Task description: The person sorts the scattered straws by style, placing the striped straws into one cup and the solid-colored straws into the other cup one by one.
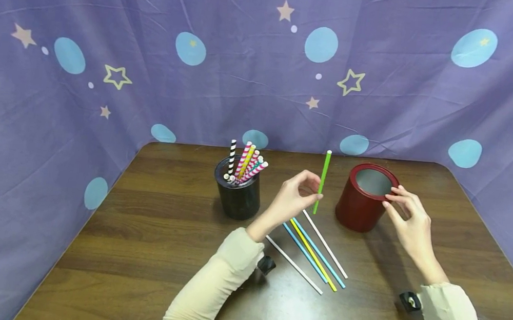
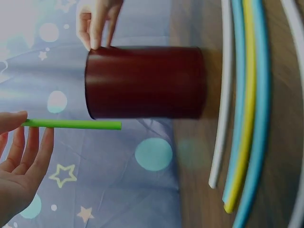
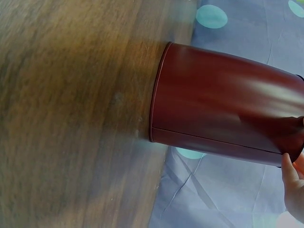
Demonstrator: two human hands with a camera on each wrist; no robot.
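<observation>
Green straw (image 1: 324, 171) apart from red rim (image 1: 354, 176)

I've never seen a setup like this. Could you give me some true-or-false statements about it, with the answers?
1. The left hand pinches a green straw. True.
2. The right hand holds the rim of the red can. True.
3. The red can lies on its side. False: it stands upright.
4. The black can holds striped straws. True.
5. The green straw is inside the red can. False: it is held outside it.
</observation>
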